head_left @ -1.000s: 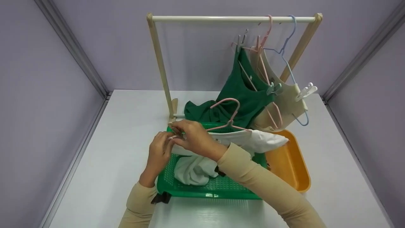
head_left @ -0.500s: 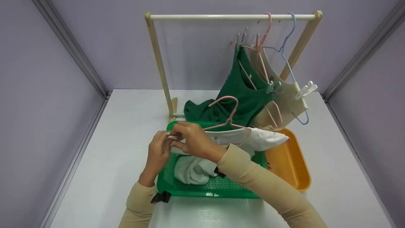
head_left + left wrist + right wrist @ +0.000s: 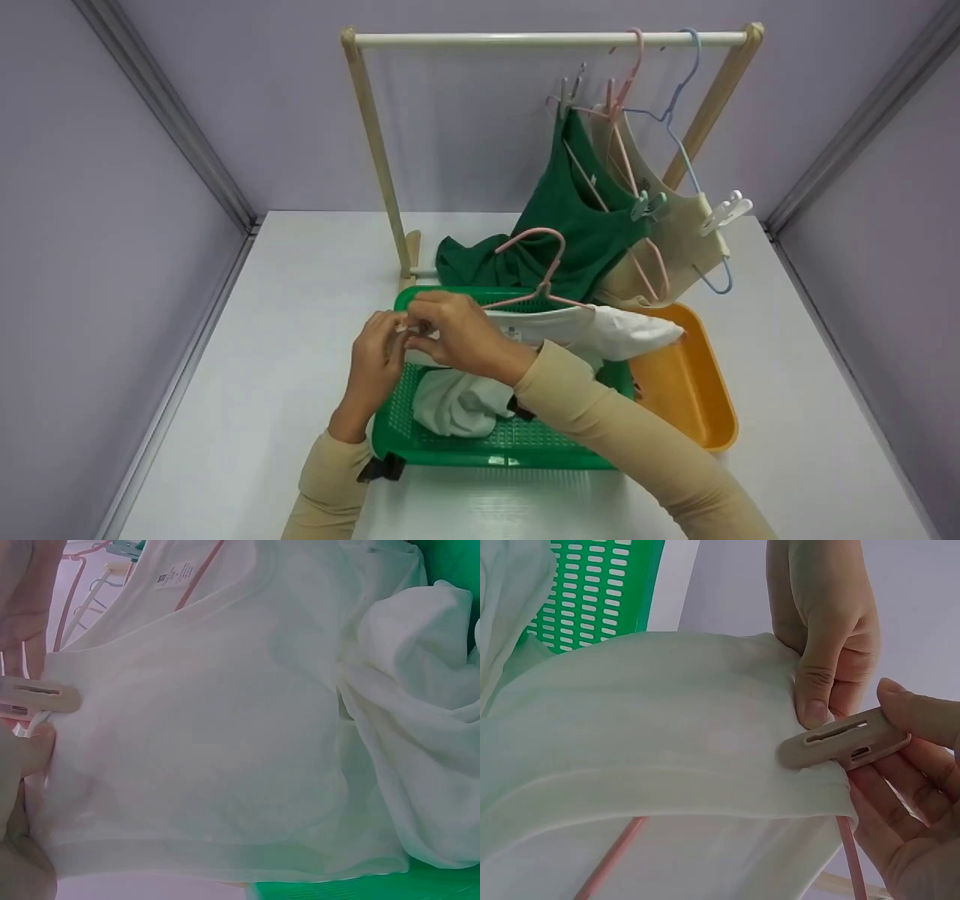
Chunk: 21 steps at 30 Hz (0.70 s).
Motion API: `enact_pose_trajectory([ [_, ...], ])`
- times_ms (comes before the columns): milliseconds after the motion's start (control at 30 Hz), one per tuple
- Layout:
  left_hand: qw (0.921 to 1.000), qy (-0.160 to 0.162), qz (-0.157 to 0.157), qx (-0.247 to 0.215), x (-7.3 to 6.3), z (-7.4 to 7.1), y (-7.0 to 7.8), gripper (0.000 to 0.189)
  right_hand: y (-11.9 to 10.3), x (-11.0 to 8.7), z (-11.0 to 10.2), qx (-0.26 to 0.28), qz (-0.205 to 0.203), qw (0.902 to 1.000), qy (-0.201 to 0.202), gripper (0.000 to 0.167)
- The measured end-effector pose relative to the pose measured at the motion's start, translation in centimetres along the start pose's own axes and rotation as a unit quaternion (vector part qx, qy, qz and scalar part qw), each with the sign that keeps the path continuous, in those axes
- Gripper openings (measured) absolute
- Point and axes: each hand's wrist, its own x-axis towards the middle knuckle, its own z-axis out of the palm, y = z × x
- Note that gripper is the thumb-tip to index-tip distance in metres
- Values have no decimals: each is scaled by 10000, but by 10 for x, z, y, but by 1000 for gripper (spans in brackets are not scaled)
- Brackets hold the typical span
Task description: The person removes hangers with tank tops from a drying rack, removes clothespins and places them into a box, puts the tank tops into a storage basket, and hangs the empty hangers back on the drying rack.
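My right hand (image 3: 461,330) pinches a pale beige-grey clothespin (image 3: 840,739) at its tail end, thumb on one side and fingers on the other. The pin's jaws lie over the shoulder edge of a white sleeveless top (image 3: 660,720). My left hand (image 3: 375,352) pinches that same edge right beside the pin, thumb (image 3: 815,705) on the cloth. A pink hanger (image 3: 545,281) runs inside the top, its hook standing up from the neckline. In the left wrist view the clothespin crosses the cloth at the far left, and the neck label shows above.
Beneath the hands stands a green basket (image 3: 495,457) with bunched white cloth (image 3: 457,409) in it. An orange tray (image 3: 697,390) sits to its right. Behind, a rack (image 3: 555,40) carries a green top (image 3: 570,217) and a beige top (image 3: 675,225), both clipped on hangers.
Both hands stay at the left shoulder of the white top, with only small finger shifts around the clothespin. The head view has tilted very slightly.
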Motion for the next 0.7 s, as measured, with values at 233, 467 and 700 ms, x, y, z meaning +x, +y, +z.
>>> enact_pose_trajectory([
  [233, 9999, 13, 95, -34, -1, 1, -1, 15, 1, -1, 0, -52, -177, 9998, 114, 9],
  [467, 9998, 43, 168, -30, -1, 1, -3, 13, -2, -3, 0, 48, -493, 9975, 505, 9],
  [700, 9998, 56, 184, -40, -1, 1, -6, 28, -9, -4, -5, 102, -713, 9949, 700, 8],
])
